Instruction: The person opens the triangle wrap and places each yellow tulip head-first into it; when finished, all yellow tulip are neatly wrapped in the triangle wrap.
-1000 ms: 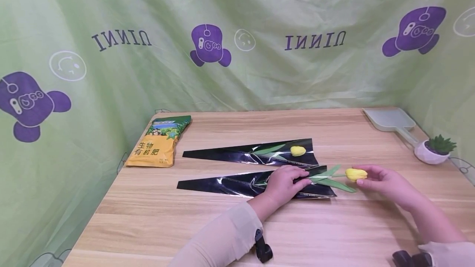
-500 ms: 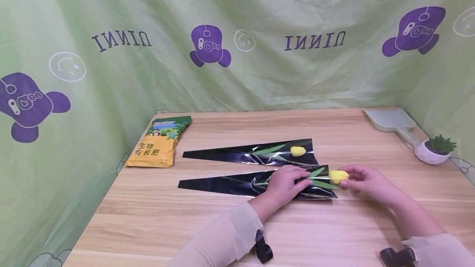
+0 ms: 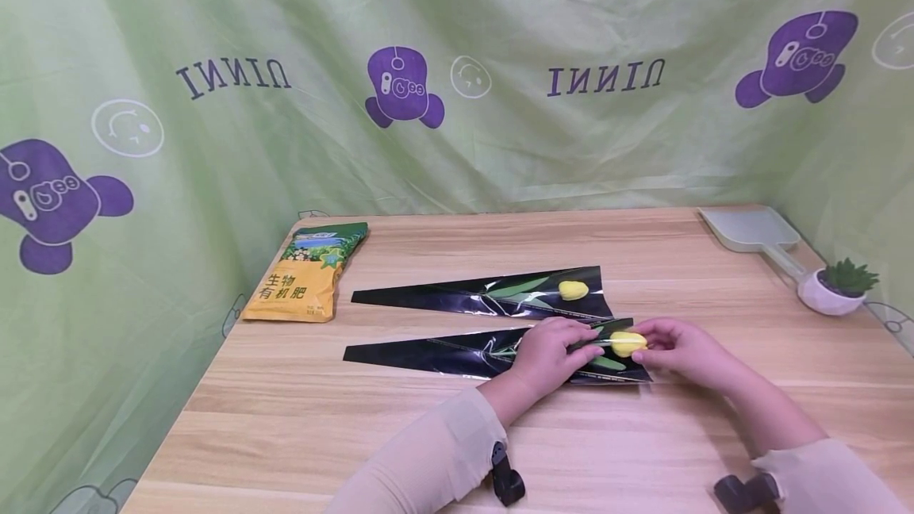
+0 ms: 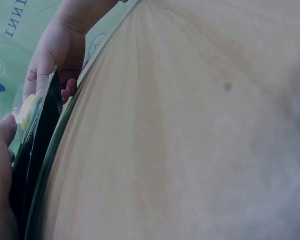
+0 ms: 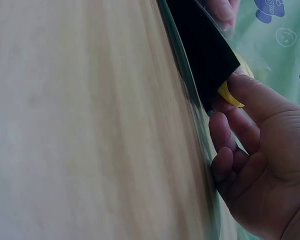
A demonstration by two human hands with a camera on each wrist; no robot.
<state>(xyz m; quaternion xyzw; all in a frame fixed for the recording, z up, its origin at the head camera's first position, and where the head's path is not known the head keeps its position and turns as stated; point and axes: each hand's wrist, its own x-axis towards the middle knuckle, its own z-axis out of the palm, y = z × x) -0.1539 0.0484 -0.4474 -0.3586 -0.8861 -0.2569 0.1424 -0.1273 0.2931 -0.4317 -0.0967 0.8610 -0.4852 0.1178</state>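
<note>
My right hand (image 3: pixel 681 354) pinches the yellow head of an artificial tulip (image 3: pixel 628 344) between thumb and fingers, at the wide mouth of a black flower sleeve (image 3: pixel 421 357) with a clear front. The tulip's green leaves and stem lie inside the sleeve. In the right wrist view, a yellow petal (image 5: pixel 230 95) shows between the fingertips beside the sleeve's black back (image 5: pixel 197 47). My left hand (image 3: pixel 550 359) holds the sleeve near its mouth and hides its middle. The left wrist view has the left thumb (image 4: pixel 6 129) at the sleeve's clear front.
Behind lies a second black sleeve (image 3: pixel 421 297) with a yellow tulip (image 3: pixel 574 290) inside. A yellow-green fertilizer bag (image 3: pixel 296 284) is at the table's left. On the right are a grey dustpan-like scoop (image 3: pixel 750 230) and a potted succulent (image 3: pixel 831 296). Green curtain (image 3: pixel 500 149) surrounds the table.
The right hand has moved left, sliding the tulip further into the sleeve, so its head now sits within the mouth. The left hand has stayed in place.
</note>
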